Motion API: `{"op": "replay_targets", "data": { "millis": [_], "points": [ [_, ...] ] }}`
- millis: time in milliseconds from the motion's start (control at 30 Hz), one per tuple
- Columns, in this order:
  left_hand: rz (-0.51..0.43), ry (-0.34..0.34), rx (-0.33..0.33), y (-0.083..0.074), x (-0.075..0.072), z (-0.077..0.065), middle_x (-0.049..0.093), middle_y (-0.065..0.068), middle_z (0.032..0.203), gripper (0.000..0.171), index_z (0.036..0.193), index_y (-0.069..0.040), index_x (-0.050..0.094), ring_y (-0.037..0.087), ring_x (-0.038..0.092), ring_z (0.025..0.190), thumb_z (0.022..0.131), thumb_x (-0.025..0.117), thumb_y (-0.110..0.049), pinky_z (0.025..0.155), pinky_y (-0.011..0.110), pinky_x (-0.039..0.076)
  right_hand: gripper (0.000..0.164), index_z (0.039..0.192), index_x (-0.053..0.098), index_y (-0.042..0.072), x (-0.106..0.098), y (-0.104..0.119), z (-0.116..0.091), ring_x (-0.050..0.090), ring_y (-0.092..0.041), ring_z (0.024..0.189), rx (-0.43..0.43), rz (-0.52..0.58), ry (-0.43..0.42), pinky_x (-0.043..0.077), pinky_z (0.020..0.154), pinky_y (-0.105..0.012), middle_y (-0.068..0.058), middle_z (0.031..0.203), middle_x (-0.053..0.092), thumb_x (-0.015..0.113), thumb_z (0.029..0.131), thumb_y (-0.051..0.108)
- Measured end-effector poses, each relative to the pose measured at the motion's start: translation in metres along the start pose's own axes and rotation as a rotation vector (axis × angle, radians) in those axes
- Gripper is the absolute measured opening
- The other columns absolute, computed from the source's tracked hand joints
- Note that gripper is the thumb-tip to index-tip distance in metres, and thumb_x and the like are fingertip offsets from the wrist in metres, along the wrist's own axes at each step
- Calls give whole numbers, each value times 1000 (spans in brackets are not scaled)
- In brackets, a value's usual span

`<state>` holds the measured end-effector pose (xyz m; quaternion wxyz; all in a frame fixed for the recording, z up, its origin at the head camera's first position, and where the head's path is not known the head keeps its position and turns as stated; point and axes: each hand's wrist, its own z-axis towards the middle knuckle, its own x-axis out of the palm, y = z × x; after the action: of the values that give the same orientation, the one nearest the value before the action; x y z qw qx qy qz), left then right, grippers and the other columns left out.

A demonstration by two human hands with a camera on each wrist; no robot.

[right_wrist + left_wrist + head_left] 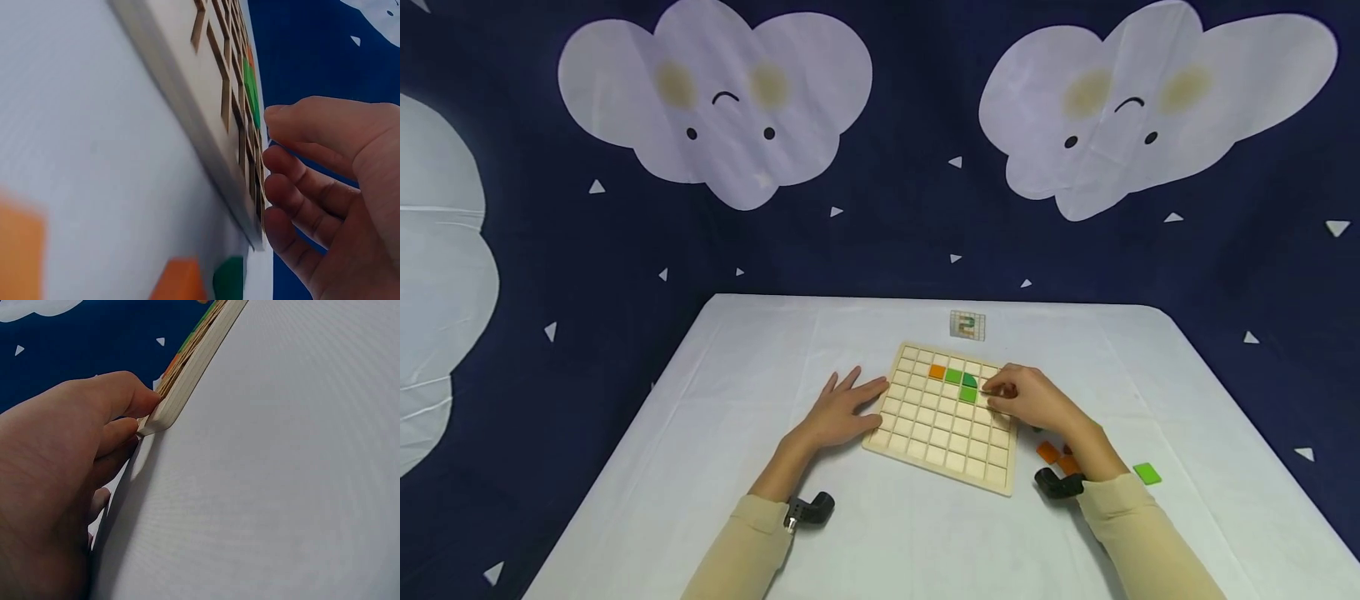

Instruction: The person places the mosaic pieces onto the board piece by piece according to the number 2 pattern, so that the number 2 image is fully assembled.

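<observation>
A pale wooden grid board [940, 433] lies on the table, with an orange square tile [937, 372], two green square tiles [968, 393] and a dark green rounded tile [970, 380] in its cells. My left hand [838, 415] has its fingers spread, the thumb and fingertips against the board's left edge. Over the right part of the board is my right hand [1033, 396], fingers bent loosely beside the green tiles. In the right wrist view, its fingertips [278, 187] are near the board's grid, and no tile shows in them.
Loose orange tiles [1048, 452] lie right of the board, by my right wrist, with a dark green piece [230, 278] near them. Farther right lies a green square tile [1147, 473]. Behind the board is a small patterned card [967, 325]. A white cloth [865, 533] covers the table.
</observation>
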<state>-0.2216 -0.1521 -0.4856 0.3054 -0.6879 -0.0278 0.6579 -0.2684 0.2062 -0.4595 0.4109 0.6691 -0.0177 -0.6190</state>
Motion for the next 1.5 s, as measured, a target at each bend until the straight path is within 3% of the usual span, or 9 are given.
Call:
{"op": "replay_targets", "data": {
  "millis": [500, 800, 1100, 1500],
  "points": [
    [-3, -13, 23, 2, 0, 1, 38, -13, 148, 62, 146, -26, 43, 23, 13, 145, 89, 57, -46, 115, 47, -2, 19, 104, 73, 16, -11, -16, -24, 51, -14, 72, 11, -29, 6, 45, 58, -28, 9, 88, 59, 72, 85, 16],
    [-3, -5, 18, 0, 0, 0, 38, -13, 148, 62, 146, -27, 42, 23, 12, 145, 89, 56, -45, 115, 47, -2, 16, 96, 74, 17, -15, -26, -35, 52, -15, 76, 70, -54, -1, 46, 66, -30, 9, 88, 61, 76, 80, 18],
    [-10, -9, 21, 0, -1, 0, 38, -13, 148, 61, 146, -25, 43, 23, 12, 145, 89, 57, -43, 115, 48, -3, 19, 97, 73, 16, -18, -30, -46, 50, -17, 75, 146, -67, 22, 43, 66, -32, 5, 84, 59, 77, 78, 20],
    [-14, -16, 29, 0, 0, 0, 39, -11, 148, 62, 146, -23, 43, 24, 12, 145, 89, 56, -43, 115, 49, -3, 25, 100, 73, 16, -21, -38, -61, 49, -16, 79, 146, -71, 30, 44, 67, -30, 6, 88, 59, 80, 78, 26]
  ]
}}
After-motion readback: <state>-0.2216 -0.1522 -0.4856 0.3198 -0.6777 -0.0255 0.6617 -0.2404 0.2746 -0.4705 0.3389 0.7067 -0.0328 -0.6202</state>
